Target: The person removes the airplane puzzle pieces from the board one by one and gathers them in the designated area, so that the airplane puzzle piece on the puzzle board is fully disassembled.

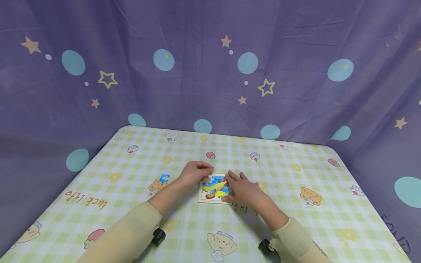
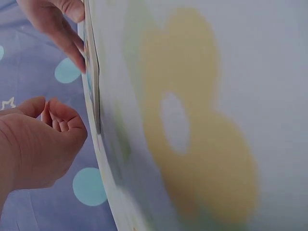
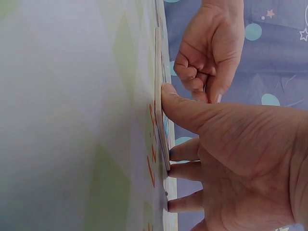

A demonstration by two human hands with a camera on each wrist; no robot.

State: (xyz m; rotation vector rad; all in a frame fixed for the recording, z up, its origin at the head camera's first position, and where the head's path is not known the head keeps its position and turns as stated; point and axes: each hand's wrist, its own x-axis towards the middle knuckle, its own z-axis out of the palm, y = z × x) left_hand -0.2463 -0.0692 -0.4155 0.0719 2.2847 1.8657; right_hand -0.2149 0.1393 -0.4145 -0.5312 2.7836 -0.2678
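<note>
In the head view, a small jigsaw puzzle [image 1: 215, 190] with a yellow-and-red airplane on blue sky lies in a pale wooden frame. A pale patch shows near its upper left corner, partly under my left hand [image 1: 195, 172]. That hand hovers over this corner, thumb and index fingertips together; I cannot make out whether something is between them. My right hand [image 1: 245, 190] steadies the puzzle's right side: the right wrist view has the thumb [image 3: 180, 103] on the frame and the other fingers spread beside it. A loose blue puzzle piece [image 1: 164, 178] lies left of the frame.
A green-and-white checked cloth [image 1: 279, 226] with cartoon prints covers the table. Behind and beside it hangs a purple curtain [image 1: 204, 95] with stars and dots. Black devices [image 1: 159, 236] sit under both wrists.
</note>
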